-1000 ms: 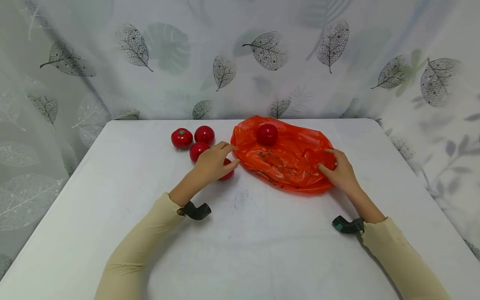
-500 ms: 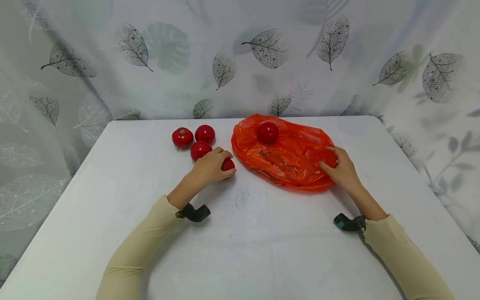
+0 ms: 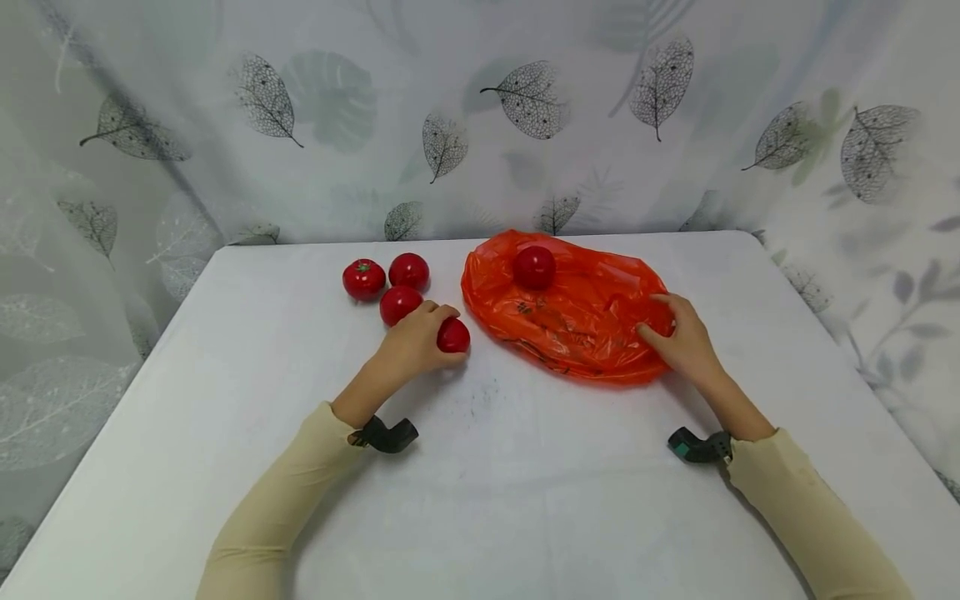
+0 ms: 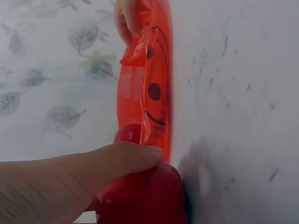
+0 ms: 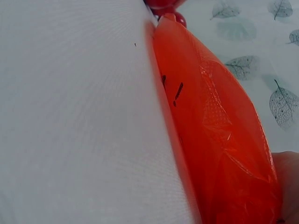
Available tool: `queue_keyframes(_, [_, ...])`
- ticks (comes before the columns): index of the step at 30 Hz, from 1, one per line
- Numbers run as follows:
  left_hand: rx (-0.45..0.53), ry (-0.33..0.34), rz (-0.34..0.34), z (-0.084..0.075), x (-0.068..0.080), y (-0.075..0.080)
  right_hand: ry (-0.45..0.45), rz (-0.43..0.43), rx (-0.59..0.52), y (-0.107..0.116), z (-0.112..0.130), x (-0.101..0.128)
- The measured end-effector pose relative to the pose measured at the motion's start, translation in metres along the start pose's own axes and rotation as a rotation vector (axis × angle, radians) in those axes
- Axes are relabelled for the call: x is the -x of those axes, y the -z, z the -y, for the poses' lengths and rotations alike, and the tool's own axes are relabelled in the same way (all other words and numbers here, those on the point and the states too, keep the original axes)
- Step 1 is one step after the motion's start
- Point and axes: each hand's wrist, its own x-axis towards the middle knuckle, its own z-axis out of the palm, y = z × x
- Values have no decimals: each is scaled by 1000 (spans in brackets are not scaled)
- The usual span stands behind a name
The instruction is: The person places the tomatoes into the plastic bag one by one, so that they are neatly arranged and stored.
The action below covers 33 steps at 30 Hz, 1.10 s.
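While I watched the head view, the left hand (image 3: 411, 346) was curled round one tomato (image 3: 453, 336) near the middle of the tabletop (image 3: 480, 500), just beside the orange bag (image 3: 570, 321). One tomato on the bag (image 3: 534, 267) lay toward the far edge; I judged three loose tomatoes (image 3: 390, 283) left, near the far edge. The right hand (image 3: 678, 342) pinched the bag's right end.

From the left wrist, a finger (image 4: 93, 172) pressed over the red tomato (image 4: 145, 198) against the tabletop; the bag (image 4: 152, 79) showed dark printed marks, nothing I could read.

From the right wrist, only the bag (image 5: 219, 140) and illegible marks showed.
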Motion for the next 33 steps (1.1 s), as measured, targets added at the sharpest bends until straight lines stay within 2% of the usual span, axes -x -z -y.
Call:
queue_keyframes(4, [8, -7, -21, -4, 0, 0, -7, 6, -3, 2, 1, 0])
queue_keyframes(12, [19, -56, -138, -15, -3, 6, 7, 8, 5, 4, 1, -2])
queue_keyframes(21, [48, -98, -159, -28, -10, 9, 7, 2, -7, 3, 0, -1])
queue_keyframes(33, [127, -173, -218, -40, -23, -2, -9, 2, -3, 1, -1, 0])
